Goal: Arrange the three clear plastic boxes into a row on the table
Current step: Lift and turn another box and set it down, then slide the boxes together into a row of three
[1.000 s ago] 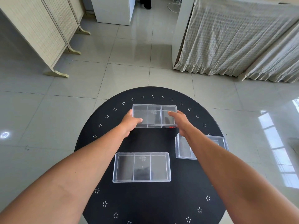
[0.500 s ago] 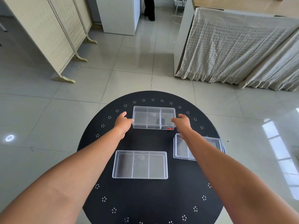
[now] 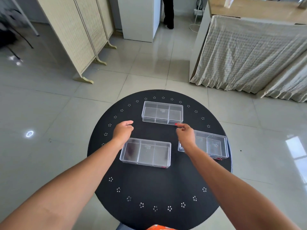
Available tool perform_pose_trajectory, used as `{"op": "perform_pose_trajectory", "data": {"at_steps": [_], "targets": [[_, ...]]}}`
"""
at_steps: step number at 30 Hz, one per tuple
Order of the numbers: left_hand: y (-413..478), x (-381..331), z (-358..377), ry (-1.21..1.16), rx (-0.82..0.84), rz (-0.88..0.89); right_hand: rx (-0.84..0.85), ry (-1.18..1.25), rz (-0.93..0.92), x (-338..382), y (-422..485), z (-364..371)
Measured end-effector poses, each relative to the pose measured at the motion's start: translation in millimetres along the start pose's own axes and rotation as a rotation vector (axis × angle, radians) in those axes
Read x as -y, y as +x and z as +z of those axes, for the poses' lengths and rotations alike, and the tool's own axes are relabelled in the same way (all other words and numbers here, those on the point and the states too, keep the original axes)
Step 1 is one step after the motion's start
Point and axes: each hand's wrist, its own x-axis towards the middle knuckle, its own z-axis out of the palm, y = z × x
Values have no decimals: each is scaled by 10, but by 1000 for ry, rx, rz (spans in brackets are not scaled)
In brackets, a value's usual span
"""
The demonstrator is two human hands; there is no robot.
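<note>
Three clear plastic boxes with three compartments each lie on a round black table (image 3: 159, 185). The far box (image 3: 162, 112) rests near the back of the table. The near box (image 3: 145, 152) lies at the middle left. The right box (image 3: 209, 144) sits by the right edge, partly hidden behind my right wrist. My left hand (image 3: 123, 131) hovers just above the near box's left end, fingers loosely curled, holding nothing. My right hand (image 3: 184, 133) is just below the far box's right corner, empty, fingers apart.
The table stands on a glossy tiled floor. A folding screen (image 3: 78, 35) is at the back left, a white cabinet (image 3: 139, 17) behind, and a cloth-draped counter (image 3: 252, 52) at the right. A person's legs (image 3: 168, 12) stand far behind.
Both hands have let go of the far box and drawn back toward me. The far box now rests on the table. The camera view has tilted upward.
</note>
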Motion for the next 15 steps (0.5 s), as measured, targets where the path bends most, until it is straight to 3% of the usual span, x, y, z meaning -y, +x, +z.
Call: {"op": "perform_pose_trajectory", "data": {"at_steps": [4, 7, 10, 15], "targets": [[-199, 166, -23, 102, -81, 37, 46, -118, -59, -167, -261, 19], [-276, 330, -90, 146, -109, -44, 128, -244, -45, -317, -410, 82], [-342, 478, -159, 151, -17, -175, 222, -276, 23, -477, -509, 190], [-426, 655, -246, 112, 69, -202, 267, -128, 137, -570, -704, 328]]}}
